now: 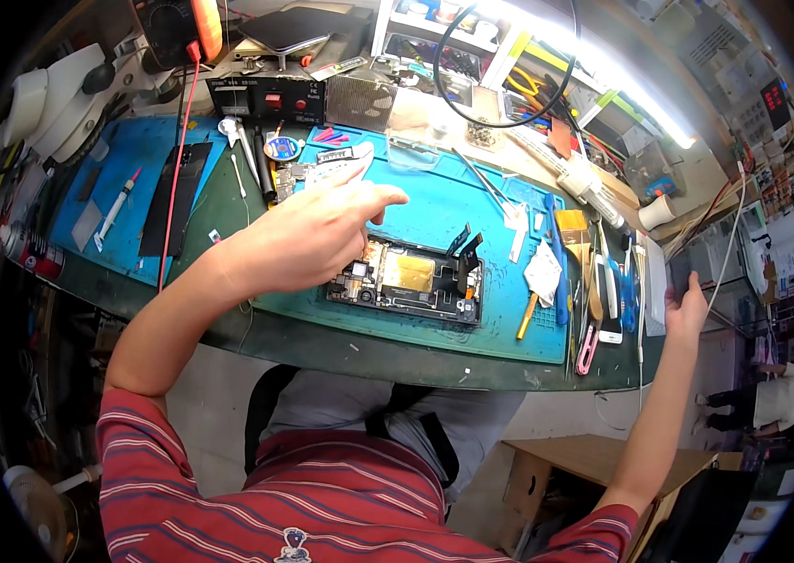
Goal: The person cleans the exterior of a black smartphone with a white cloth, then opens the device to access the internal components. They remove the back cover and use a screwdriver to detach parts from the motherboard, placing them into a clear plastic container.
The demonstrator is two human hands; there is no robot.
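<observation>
My left hand (pixel 317 225) reaches over the blue mat (pixel 416 188), fingers apart and some bent, near a small black-and-silver item (pixel 331 157); I see nothing held in it. Below it lies an opened phone (pixel 406 286), its gold inside exposed and dark flex parts standing at its right end. My right hand (pixel 686 308) is at the bench's right end, closed on a dark flat object (pixel 681 275) beside a pale panel (pixel 655 281).
Hand tools (pixel 561 281), tweezers (pixel 489 183) and a white phone (pixel 609 330) crowd the right. A second mat (pixel 78 211) with a syringe (pixel 118 206) lies left. A power supply (pixel 266 101) sits behind. A person (pixel 772 399) stands at far right, near a wooden desk (pixel 557 469).
</observation>
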